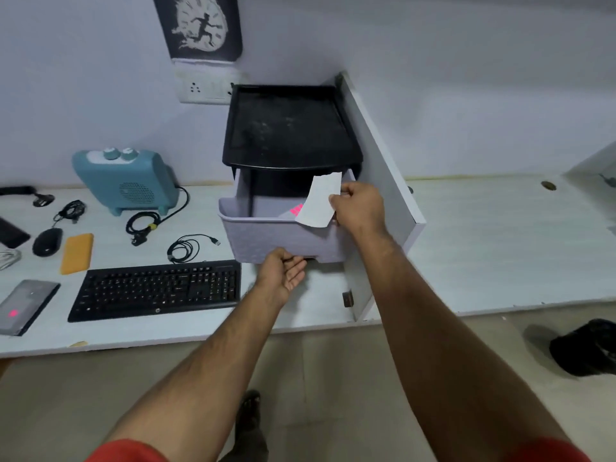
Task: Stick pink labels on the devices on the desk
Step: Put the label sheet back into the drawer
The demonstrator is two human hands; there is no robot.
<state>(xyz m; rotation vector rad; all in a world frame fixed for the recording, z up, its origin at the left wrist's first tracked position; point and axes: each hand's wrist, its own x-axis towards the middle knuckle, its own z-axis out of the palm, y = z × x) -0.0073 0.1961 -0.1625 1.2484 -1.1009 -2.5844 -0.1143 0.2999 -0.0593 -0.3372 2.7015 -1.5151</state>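
**Q:** What is shown at the drawer unit?

**A:** A grey drawer (280, 238) is seen pulled out from beneath a black top tray (290, 128), beside a white partition (376, 168) on the desk (483, 241). The drawer's lower front edge is gripped from beneath by the left hand (283, 273), palm turned up, fingers curled under the lip. A white paper sheet (320, 200) is pinched between thumb and fingers of the right hand (358, 208) and is held above the drawer's right front corner.

**Q:** Where are the pink labels located?

**A:** A patch of pink labels (296, 209) is visible inside the drawer, partly covered by the sheet. One further pink label (13, 313) is seen stuck on a grey flat device (28, 305) at the desk's left edge.

**Q:** Which devices are laid out on the desk?

**A:** A black keyboard (156, 290), a black mouse (47, 241), an orange flat device (77, 253), a teal fan heater (125, 181) and a coiled black cable (185, 250) are shown left of the drawer. No pink is visible on these.
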